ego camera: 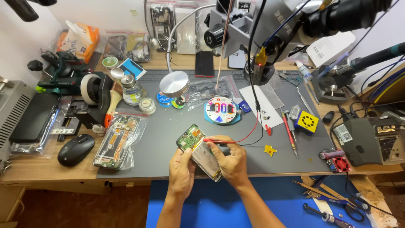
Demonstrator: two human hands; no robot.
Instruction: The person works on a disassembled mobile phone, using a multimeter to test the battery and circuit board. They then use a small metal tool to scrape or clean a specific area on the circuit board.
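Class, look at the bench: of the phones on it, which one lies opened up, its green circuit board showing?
The opened phone held between the left hand and right hand. The black phone at the mat's far edge lies closed, its board hidden.

- An opened phone [199,151] is hovering over the desk's [164,139] front edge, between both hands.
- A mouse [75,149] is sitting far left.
- A round parts tray [222,110] is lying behind.
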